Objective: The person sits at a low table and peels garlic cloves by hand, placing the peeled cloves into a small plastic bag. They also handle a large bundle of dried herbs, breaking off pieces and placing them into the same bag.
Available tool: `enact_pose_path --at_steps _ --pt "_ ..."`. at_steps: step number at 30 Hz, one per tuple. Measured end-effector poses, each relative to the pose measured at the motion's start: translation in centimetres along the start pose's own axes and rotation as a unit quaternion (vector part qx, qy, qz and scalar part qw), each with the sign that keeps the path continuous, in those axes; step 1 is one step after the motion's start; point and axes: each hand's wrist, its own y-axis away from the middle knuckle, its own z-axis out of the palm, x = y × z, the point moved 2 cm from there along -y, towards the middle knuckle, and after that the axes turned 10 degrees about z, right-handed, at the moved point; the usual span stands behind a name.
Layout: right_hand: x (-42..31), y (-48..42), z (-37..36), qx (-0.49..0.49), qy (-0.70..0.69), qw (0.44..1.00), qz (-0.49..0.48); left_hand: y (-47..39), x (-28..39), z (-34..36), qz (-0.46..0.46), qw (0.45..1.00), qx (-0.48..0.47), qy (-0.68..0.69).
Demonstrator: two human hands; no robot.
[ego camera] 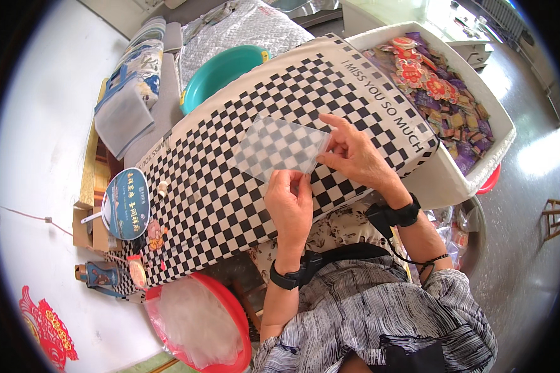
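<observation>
A flat, see-through plastic bag hangs over the checkered tablecloth, its near right edge at my hands. My left hand pinches the bag's near corner between thumb and fingers. At the bag's right edge is my right hand, thumb and a finger close to the film, with the index finger stretched out; whether it grips the film is hard to tell. The bag looks empty, and the black and white squares show through it.
A white foam box of small wrapped packets adjoins the table's right end. Beyond the table lies a teal basin. A red basin with clear plastic bags stands below the near left edge. A hand fan and a small figurine are at the left.
</observation>
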Motion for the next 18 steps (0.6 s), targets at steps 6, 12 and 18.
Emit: enact_pose_path --at_steps 6,12,18 --pt "1.0 -0.2 0.1 0.019 -0.013 0.998 -0.05 0.1 -0.1 1.0 -0.018 1.0 0.004 0.02" --pt "1.3 -0.2 0.6 0.055 0.097 0.989 -0.095 0.0 0.1 -0.6 0.03 0.991 0.118 0.048" --pt "0.5 -0.1 0.5 0.08 0.1 0.983 -0.132 -0.3 1.7 -1.4 0.175 0.964 -0.013 -0.198"
